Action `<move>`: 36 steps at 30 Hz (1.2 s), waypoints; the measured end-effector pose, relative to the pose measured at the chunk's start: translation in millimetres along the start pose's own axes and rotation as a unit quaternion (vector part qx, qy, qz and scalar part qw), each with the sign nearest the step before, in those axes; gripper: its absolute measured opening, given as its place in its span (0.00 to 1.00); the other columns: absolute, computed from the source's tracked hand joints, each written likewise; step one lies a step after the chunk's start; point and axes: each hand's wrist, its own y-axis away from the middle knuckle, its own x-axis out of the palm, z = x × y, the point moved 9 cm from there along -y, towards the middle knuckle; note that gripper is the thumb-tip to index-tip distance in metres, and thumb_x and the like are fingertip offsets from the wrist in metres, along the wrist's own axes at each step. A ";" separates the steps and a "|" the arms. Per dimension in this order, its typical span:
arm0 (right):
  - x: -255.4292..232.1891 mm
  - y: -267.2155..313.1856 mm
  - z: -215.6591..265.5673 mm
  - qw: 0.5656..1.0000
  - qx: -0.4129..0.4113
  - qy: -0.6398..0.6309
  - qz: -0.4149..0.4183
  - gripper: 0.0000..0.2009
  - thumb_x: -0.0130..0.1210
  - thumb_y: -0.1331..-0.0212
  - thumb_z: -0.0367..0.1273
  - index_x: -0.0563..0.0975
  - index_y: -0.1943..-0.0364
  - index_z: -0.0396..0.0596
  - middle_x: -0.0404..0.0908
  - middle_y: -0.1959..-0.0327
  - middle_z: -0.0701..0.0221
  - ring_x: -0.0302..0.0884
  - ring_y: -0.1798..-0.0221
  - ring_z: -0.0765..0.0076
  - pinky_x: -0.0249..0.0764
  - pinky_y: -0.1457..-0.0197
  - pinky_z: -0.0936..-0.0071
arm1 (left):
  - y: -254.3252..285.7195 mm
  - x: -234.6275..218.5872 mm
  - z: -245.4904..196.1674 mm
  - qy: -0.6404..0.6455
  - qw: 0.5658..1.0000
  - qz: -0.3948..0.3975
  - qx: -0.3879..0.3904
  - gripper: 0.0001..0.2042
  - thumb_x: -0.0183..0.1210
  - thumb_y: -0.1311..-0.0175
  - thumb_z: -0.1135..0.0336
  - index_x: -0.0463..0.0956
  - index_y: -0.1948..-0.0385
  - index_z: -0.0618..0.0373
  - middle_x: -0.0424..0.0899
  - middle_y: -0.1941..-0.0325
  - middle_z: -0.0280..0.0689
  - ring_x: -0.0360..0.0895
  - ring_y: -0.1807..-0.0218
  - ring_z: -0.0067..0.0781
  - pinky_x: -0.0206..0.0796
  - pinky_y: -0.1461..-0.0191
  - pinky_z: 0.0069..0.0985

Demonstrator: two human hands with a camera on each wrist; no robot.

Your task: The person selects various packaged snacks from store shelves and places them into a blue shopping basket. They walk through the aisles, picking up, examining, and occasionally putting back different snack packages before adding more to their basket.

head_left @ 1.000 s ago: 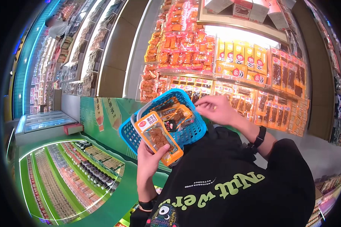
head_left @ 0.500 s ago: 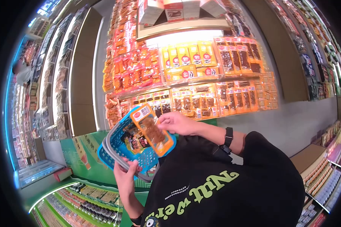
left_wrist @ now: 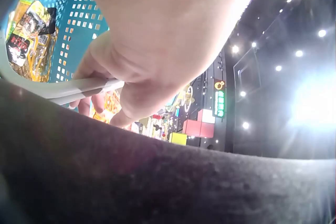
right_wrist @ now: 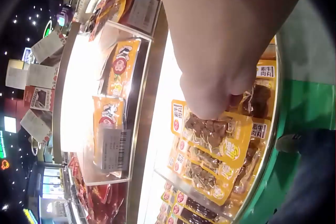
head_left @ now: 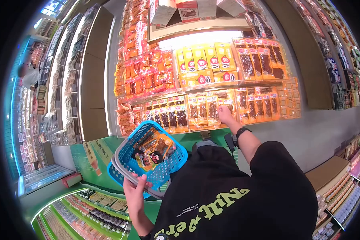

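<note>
My left hand (head_left: 135, 192) grips the grey handle (left_wrist: 63, 90) of a blue plastic basket (head_left: 179, 154). Inside the basket lie several snack packets (head_left: 150, 156), some orange and others dark with bright print. Over the lower display row, my right hand (head_left: 226, 114) reaches in among orange packets. In the right wrist view its fingers curl at the edge of an orange snack packet (right_wrist: 210, 132), which has a white label and brown pieces behind a clear window. That packet leans across similar packets in a clear-fronted tray (right_wrist: 184, 187); my fingertips are partly hidden behind the hand.
Yellow packs (head_left: 202, 60) and packets of dark strips (head_left: 264, 60) fill the tier above. Red-and-orange snacks (head_left: 148, 76) are heaped to the left. White boxes (head_left: 163, 12) top the display. A green-edged shelf (head_left: 80, 208) stands at lower left, and a distant person (head_left: 30, 76) at far left.
A held orange packet passed from my left hand to my right. My right hand then moved from above the basket to the display row. My left hand now holds the basket's handle.
</note>
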 end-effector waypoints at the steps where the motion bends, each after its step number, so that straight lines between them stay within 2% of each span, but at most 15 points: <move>1: 1.6 0.7 0.1 0.999 0.031 -0.037 0.008 0.09 0.49 0.43 0.30 0.76 0.63 0.42 0.81 0.70 0.62 0.78 0.66 0.65 0.73 0.59 0.69 | 1.8 -1.7 1.0 0.002 1.000 -0.006 -0.001 0.13 0.59 0.42 0.74 0.61 0.63 0.57 0.72 0.73 0.35 0.75 0.76 0.26 0.72 0.71 0.24; 2: 2.6 -0.8 4.7 0.999 0.030 -0.038 0.013 0.09 0.49 0.43 0.30 0.76 0.63 0.42 0.81 0.70 0.62 0.78 0.66 0.65 0.73 0.59 0.69 | 3.3 -3.5 2.1 0.003 1.000 -0.011 -0.002 0.13 0.59 0.42 0.74 0.60 0.63 0.57 0.72 0.73 0.34 0.75 0.76 0.26 0.72 0.70 0.25; 4: 1.0 -4.4 16.4 0.997 0.005 0.073 0.008 0.09 0.49 0.45 0.30 0.77 0.63 0.42 0.81 0.70 0.59 0.79 0.63 0.59 0.73 0.58 0.67 | 4.8 -7.4 5.7 -0.009 1.000 -0.018 0.000 0.14 0.59 0.42 0.72 0.60 0.63 0.57 0.72 0.73 0.34 0.75 0.77 0.27 0.71 0.71 0.25; 5: -3.7 -3.0 14.0 0.996 0.035 0.085 -0.015 0.11 0.50 0.47 0.30 0.76 0.61 0.41 0.80 0.65 0.56 0.78 0.59 0.53 0.72 0.54 0.64 | 5.9 -9.6 6.1 -0.020 1.000 -0.021 0.003 0.14 0.59 0.41 0.70 0.60 0.62 0.57 0.71 0.74 0.34 0.75 0.77 0.29 0.69 0.71 0.25; 6: -3.9 0.8 19.4 0.996 0.035 0.085 -0.011 0.11 0.50 0.47 0.30 0.76 0.61 0.41 0.80 0.65 0.56 0.78 0.59 0.53 0.72 0.54 0.64 | 7.1 -10.9 5.9 -0.021 0.999 -0.024 0.001 0.14 0.59 0.41 0.70 0.60 0.62 0.57 0.71 0.74 0.34 0.75 0.77 0.29 0.69 0.71 0.25; 8: -10.4 6.3 44.4 0.974 -0.026 0.222 -0.027 0.12 0.50 0.49 0.29 0.75 0.60 0.39 0.78 0.62 0.53 0.76 0.56 0.51 0.71 0.50 0.61 | 7.0 -10.2 5.2 -0.009 1.000 -0.023 0.000 0.14 0.59 0.41 0.70 0.60 0.63 0.57 0.71 0.74 0.34 0.75 0.77 0.29 0.70 0.71 0.25; 9: -11.2 12.0 54.3 0.973 -0.023 0.228 0.008 0.18 0.52 0.51 0.31 0.72 0.53 0.38 0.75 0.54 0.53 0.72 0.48 0.52 0.69 0.47 0.60 | 6.7 -11.1 5.8 -0.008 1.000 -0.025 -0.001 0.14 0.59 0.41 0.70 0.60 0.63 0.57 0.71 0.74 0.34 0.75 0.77 0.29 0.70 0.71 0.25; 10: -10.5 15.0 56.8 0.973 -0.024 0.230 0.010 0.18 0.52 0.51 0.31 0.72 0.53 0.38 0.75 0.54 0.53 0.72 0.48 0.52 0.69 0.47 0.60 | 6.7 -11.8 6.5 -0.008 1.000 -0.026 -0.001 0.14 0.59 0.42 0.70 0.60 0.63 0.57 0.71 0.74 0.34 0.75 0.77 0.29 0.70 0.71 0.25; 12: 1.9 22.8 79.0 0.937 -0.150 0.316 0.024 0.25 0.54 0.51 0.31 0.68 0.45 0.43 0.68 0.44 0.55 0.64 0.39 0.53 0.69 0.44 0.60 | 6.2 -13.0 7.2 -0.008 1.000 -0.027 -0.003 0.14 0.59 0.42 0.71 0.60 0.63 0.57 0.71 0.74 0.33 0.75 0.77 0.29 0.70 0.71 0.25; 13: 6.5 22.0 78.4 0.936 -0.150 0.317 0.026 0.25 0.54 0.51 0.31 0.68 0.45 0.43 0.68 0.44 0.55 0.64 0.39 0.53 0.69 0.44 0.60 | 5.8 -13.5 7.5 0.001 1.000 -0.029 -0.010 0.15 0.60 0.43 0.73 0.60 0.63 0.57 0.71 0.75 0.32 0.75 0.77 0.27 0.71 0.70 0.25; 15: 26.9 25.6 79.4 0.899 -0.176 0.393 0.074 0.31 0.57 0.52 0.32 0.62 0.39 0.48 0.57 0.35 0.58 0.54 0.33 0.55 0.67 0.41 0.60 | 5.2 -14.3 9.4 0.009 0.999 -0.032 -0.021 0.15 0.60 0.44 0.75 0.60 0.62 0.58 0.71 0.75 0.31 0.75 0.76 0.26 0.72 0.69 0.24; 22: 37.4 41.4 78.6 0.927 -0.112 0.343 0.100 0.38 0.65 0.56 0.38 0.61 0.38 0.49 0.52 0.33 0.56 0.53 0.32 0.52 0.66 0.39 0.61 | 1.4 -16.2 8.0 0.007 0.999 -0.036 -0.017 0.15 0.60 0.43 0.73 0.60 0.62 0.58 0.71 0.75 0.31 0.75 0.76 0.27 0.72 0.69 0.25; 27: 36.8 49.5 87.4 0.911 -0.129 0.386 0.072 0.38 0.67 0.59 0.38 0.62 0.39 0.50 0.56 0.35 0.58 0.58 0.37 0.53 0.70 0.44 0.62 | 1.4 -14.4 3.4 -0.016 0.999 -0.029 -0.017 0.15 0.60 0.42 0.71 0.60 0.61 0.58 0.72 0.74 0.33 0.76 0.76 0.28 0.71 0.69 0.25; 31: 37.3 50.7 84.1 0.902 -0.143 0.403 0.055 0.39 0.68 0.61 0.39 0.63 0.40 0.51 0.57 0.35 0.60 0.60 0.38 0.55 0.70 0.47 0.61 | 1.2 -12.1 2.0 -0.004 0.999 -0.032 -0.034 0.14 0.60 0.43 0.75 0.60 0.63 0.58 0.71 0.77 0.31 0.75 0.75 0.25 0.72 0.68 0.24; 36: 40.5 52.8 77.9 0.885 -0.160 0.429 0.082 0.40 0.68 0.61 0.39 0.62 0.39 0.51 0.57 0.36 0.60 0.57 0.36 0.55 0.67 0.46 0.57 | 1.5 -14.2 5.6 0.002 0.999 -0.037 -0.036 0.14 0.59 0.43 0.75 0.60 0.63 0.58 0.71 0.75 0.32 0.75 0.75 0.25 0.72 0.68 0.25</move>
